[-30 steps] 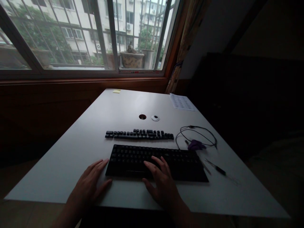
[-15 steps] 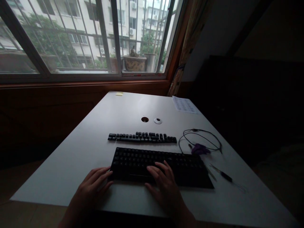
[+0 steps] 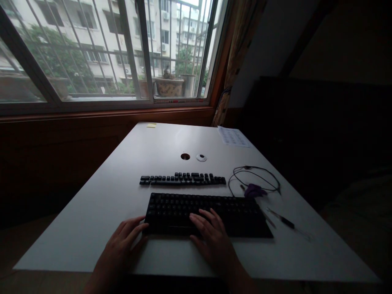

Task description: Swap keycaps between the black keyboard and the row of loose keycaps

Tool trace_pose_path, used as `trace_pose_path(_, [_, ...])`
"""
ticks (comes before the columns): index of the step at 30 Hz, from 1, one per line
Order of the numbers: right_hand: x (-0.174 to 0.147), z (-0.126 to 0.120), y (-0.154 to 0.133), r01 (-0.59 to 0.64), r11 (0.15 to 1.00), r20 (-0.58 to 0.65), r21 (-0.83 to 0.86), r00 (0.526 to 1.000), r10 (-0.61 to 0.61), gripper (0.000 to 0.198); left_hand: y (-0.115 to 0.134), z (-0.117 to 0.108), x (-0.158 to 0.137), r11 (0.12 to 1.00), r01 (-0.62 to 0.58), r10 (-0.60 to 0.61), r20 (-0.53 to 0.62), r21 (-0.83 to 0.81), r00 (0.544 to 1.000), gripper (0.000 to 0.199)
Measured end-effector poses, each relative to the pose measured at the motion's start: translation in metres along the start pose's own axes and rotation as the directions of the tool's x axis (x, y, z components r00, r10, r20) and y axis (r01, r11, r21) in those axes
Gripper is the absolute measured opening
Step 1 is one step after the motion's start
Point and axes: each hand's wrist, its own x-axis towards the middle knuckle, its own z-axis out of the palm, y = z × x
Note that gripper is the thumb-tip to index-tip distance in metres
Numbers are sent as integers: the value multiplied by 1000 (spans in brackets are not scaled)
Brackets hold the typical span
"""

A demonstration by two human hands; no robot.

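Observation:
A black keyboard (image 3: 245, 224) lies near the front of the white table, with many keycaps fitted in its upper part. Its lower strip is dark, and I cannot make out detail there. My left hand (image 3: 122, 237) rests at the keyboard's left end, fingers stretched out and fingertips touching the edge. Over the middle of the keyboard, my right hand (image 3: 211, 234) has its fingers apart, fingertips on the lower rows and thumb by the front edge. Just behind the keyboard, loose black keycaps (image 3: 183, 180) stand in rows.
A coiled cable (image 3: 257, 168) and a small purple thing (image 3: 255, 190) lie at the right. Nearby is a dark-handled tool with wire ends (image 3: 288, 222). Farther back are a round table hole (image 3: 185, 157), a white ring cap (image 3: 201, 157), a printed sheet (image 3: 233, 137) and a yellow note (image 3: 151, 125).
The camera view has shifted slightly. Both hands stay at nearly the same places on the keyboard; the keyboard and loose keycaps show no clear movement on the table.

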Motion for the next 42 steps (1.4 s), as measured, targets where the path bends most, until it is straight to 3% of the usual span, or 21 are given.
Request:
trace_pose_path(12, [1, 0, 2, 41, 999, 3, -29, 999, -41, 60, 1, -4, 1, 998, 51, -50, 41, -35, 998, 29])
trace_pose_path(17, [2, 0, 2, 20, 1000, -19, -16, 1000, -20, 65, 3, -13, 14, 990, 99, -103, -34, -105, 994, 21])
trace_pose_path(20, [3, 0, 2, -2, 1000, -43, 2, 999, 2, 62, -2, -24, 48, 988, 77, -90, -92, -136, 992, 21])
trace_pose_path(24, [3, -2, 1, -14, 1000, -41, 21, 999, 15, 63, -19, -30, 118, 994, 20, -34, -125, -110, 992, 20])
trace_pose_path(31, [3, -10, -3, -7, 996, -140, 84, 990, 19, 49, -35, 13, 226, 995, -86, 80, 126, 43, 989, 16])
trace_pose_path(35, [4, -10, -4, -29, 995, -130, 92, 991, 41, 50, -34, 35, 256, 989, -132, 116, 214, 61, 970, 15])
trace_pose_path(42, [3, -8, -4, -38, 991, -153, 126, 987, 57, 50, -31, 48, 272, 980, -176, 137, 321, 95, 937, 16])
